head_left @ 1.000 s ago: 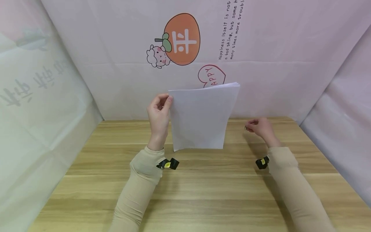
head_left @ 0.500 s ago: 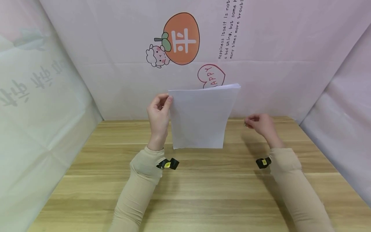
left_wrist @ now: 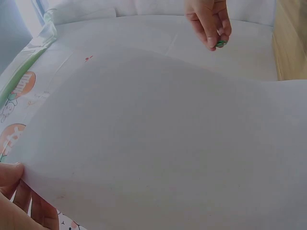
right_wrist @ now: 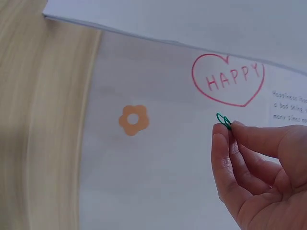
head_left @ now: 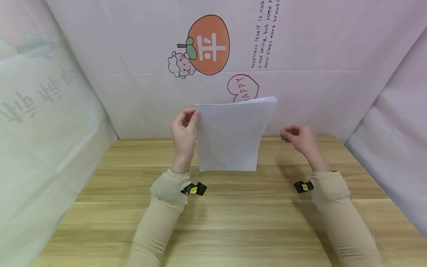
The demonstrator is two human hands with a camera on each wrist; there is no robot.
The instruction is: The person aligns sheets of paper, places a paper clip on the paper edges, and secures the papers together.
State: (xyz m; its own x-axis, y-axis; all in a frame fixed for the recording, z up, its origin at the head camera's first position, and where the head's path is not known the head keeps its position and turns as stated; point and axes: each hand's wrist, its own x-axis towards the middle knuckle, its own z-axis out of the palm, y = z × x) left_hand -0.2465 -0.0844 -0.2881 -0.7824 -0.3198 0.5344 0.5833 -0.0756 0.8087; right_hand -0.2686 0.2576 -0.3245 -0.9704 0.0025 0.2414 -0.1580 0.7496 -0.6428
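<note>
A stack of white paper sheets (head_left: 230,137) stands upright above the table, its sheets slightly fanned at the upper right corner. My left hand (head_left: 183,133) pinches the stack's upper left edge between thumb and fingers. In the left wrist view the bowed paper (left_wrist: 163,134) fills most of the picture. To the right of the stack, apart from it, my right hand (head_left: 301,139) is raised. Between its thumb and forefinger it pinches a small green wire paper clip (right_wrist: 223,120), whose loops stick out past the fingertips. From the head camera the clip is barely visible.
A wood-grain table (head_left: 233,222) lies below both hands. Behind it hangs a white printed cloth (head_left: 133,92) with an orange fruit and a red heart. More cloth (head_left: 43,129) closes off the left and right sides.
My right hand has risen slightly beside the paper, still pinching the paper clip. The left hand and the stack have hardly moved.
</note>
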